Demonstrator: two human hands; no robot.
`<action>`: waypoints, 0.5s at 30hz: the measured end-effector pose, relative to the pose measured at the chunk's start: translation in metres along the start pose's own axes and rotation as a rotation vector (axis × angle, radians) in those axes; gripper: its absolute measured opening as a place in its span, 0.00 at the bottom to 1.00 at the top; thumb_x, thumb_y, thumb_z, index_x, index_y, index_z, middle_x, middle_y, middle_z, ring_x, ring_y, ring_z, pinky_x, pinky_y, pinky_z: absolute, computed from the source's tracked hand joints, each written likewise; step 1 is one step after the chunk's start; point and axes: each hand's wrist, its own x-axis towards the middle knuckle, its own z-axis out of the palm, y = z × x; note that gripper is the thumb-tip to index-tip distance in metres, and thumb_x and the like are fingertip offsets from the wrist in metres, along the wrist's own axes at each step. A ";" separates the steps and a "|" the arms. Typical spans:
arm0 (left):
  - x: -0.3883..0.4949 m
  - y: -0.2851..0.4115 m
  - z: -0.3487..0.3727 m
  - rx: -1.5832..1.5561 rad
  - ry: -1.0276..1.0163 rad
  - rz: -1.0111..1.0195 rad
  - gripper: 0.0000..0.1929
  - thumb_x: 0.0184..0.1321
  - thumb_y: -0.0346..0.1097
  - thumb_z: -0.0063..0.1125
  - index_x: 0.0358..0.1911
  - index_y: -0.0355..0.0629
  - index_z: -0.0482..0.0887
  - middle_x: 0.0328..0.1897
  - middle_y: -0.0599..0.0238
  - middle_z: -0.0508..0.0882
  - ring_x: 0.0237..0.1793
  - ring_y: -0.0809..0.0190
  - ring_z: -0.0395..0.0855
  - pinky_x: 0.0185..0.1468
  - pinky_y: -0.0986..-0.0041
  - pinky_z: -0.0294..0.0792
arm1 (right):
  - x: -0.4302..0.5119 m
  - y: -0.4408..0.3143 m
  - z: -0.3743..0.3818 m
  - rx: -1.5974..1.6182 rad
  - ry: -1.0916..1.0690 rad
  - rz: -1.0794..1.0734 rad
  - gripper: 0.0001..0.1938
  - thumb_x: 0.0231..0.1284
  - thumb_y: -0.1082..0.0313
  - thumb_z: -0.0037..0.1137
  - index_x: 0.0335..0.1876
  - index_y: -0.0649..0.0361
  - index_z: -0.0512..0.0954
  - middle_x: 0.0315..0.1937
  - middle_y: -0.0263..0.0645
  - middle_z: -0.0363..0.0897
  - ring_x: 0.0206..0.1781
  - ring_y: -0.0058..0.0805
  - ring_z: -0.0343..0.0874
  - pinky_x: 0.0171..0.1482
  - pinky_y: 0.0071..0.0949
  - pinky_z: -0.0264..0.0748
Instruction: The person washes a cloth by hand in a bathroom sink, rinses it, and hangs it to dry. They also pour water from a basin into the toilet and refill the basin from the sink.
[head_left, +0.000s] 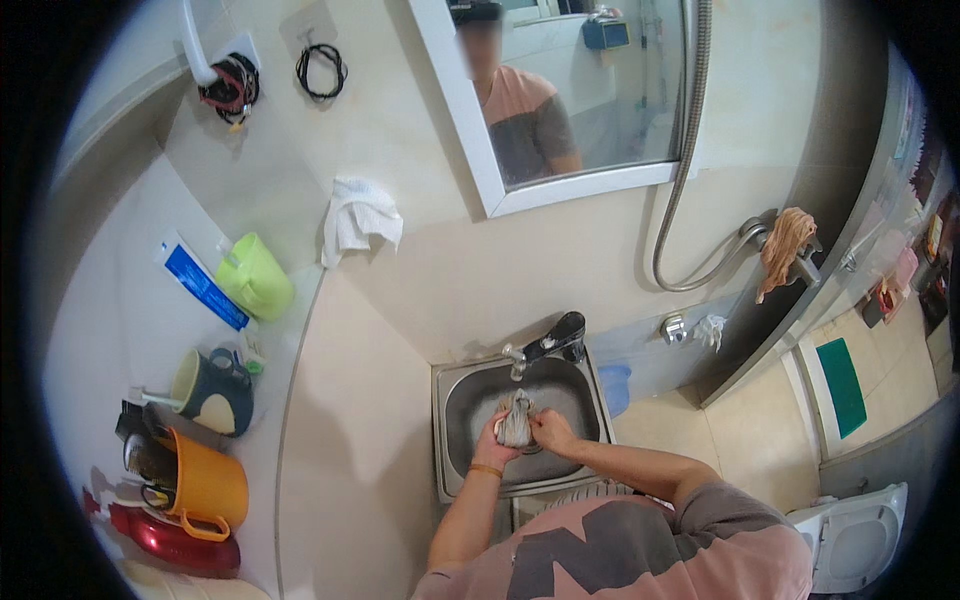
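Over the stainless steel sink (480, 401), my left hand (496, 440) holds a bunched, wet-looking grey-beige cloth (514, 424) from its left side. My right hand (551, 433) is at the right side of the same cloth, its fingers curled against it. Behind the cloth, the black faucet (555, 337) reaches over the basin with its metal spout. Whether water runs from it, I cannot tell. The drain is mostly hidden beneath the hands.
A framed mirror (585, 184) hangs above the sink, beside a shower hose (679, 202). On the left ledge stand a green cup (259, 281), a dark mug (217, 397) and an orange mug (214, 480). A white cloth (360, 217) hangs on the wall. A toilet (859, 536) is at lower right.
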 end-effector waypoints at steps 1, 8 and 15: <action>0.002 0.002 -0.002 -0.021 -0.004 -0.022 0.12 0.55 0.41 0.53 0.38 0.45 0.83 0.39 0.62 0.85 0.39 0.54 0.83 0.45 0.59 0.74 | -0.003 -0.002 -0.005 -0.002 -0.059 -0.048 0.11 0.56 0.64 0.47 0.32 0.63 0.79 0.29 0.57 0.76 0.34 0.57 0.75 0.37 0.43 0.73; -0.004 0.003 0.016 -0.017 -0.047 -0.033 0.14 0.53 0.40 0.52 0.41 0.44 0.82 0.44 0.59 0.83 0.46 0.52 0.80 0.52 0.56 0.71 | -0.017 0.007 -0.015 0.153 0.134 -0.306 0.11 0.58 0.64 0.50 0.38 0.64 0.77 0.30 0.49 0.78 0.33 0.45 0.78 0.38 0.36 0.73; -0.042 -0.035 0.063 -0.268 -0.069 0.096 0.21 0.52 0.42 0.49 0.48 0.40 0.78 0.53 0.54 0.78 0.53 0.48 0.74 0.55 0.55 0.68 | 0.000 0.024 -0.012 1.199 -0.101 0.683 0.36 0.51 0.41 0.59 0.62 0.54 0.64 0.58 0.42 0.65 0.57 0.41 0.68 0.54 0.44 0.69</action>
